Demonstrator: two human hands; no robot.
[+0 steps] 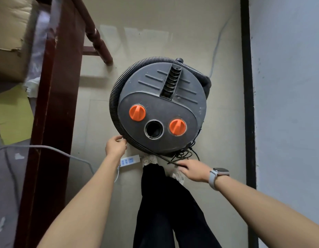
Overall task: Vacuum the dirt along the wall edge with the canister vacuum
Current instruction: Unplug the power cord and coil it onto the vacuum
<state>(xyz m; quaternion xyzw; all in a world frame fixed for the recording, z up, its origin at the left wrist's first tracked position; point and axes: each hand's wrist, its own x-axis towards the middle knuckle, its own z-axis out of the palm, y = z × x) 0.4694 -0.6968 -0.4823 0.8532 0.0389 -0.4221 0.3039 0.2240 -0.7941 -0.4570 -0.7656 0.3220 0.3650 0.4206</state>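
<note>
Right now I am standing over the canister vacuum [161, 108], looking down on its round grey lid, and it is sitting on the pale floor [151, 42] just ahead of my feet, between the dark wooden furniture frame [53, 97] on my left and the grey wall [289, 86] with its black skirting strip [247, 86] on my right. I judge I am only getting the machine ready: the ribbed hose [117, 90] is lying coiled round the body, the round port [153, 129] between the two orange knobs [137, 112] is gaping with nothing plugged in, and no suction has started along the wall edge.

I am curling my left hand [115, 146] round the hose at the lower left rim of the canister, gripping it. I am reaching my right hand [191, 170], with a watch [217, 174] on the wrist, toward the tangle of black power cord [183, 154] at the lower right; the fingers are lying fairly straight on or just over a strand, and I cannot tell whether they are pinching it.

Next I will probably be needing to unwind hose and cord without snagging them, then bring the plug to the white power strip [129, 161] lying on the floor just beside my left wrist. A thin grey cable [216, 49] is trailing along the floor near the skirting.
</note>
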